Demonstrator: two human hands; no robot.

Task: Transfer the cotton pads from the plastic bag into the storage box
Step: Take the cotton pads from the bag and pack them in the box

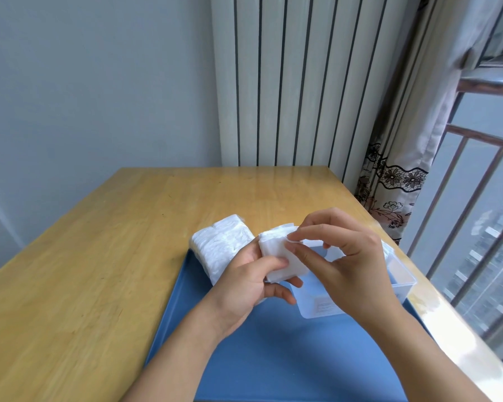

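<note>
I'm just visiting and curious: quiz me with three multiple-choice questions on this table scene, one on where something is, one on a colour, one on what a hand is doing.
1. Where does the plastic bag of pads lie?
A. left of the storage box
B. inside the box
C. on the windowsill

2. What colour is the mat under the box?
A. red
B. blue
C. green

3. What is the left hand doing?
A. lying flat on the table
B. gripping a stack of cotton pads
C. pulling the curtain

Answers: 1 A, the bag lies left of the storage box. 2 B, the mat is plainly blue. 3 B, its fingers curl round the cotton pads.
</note>
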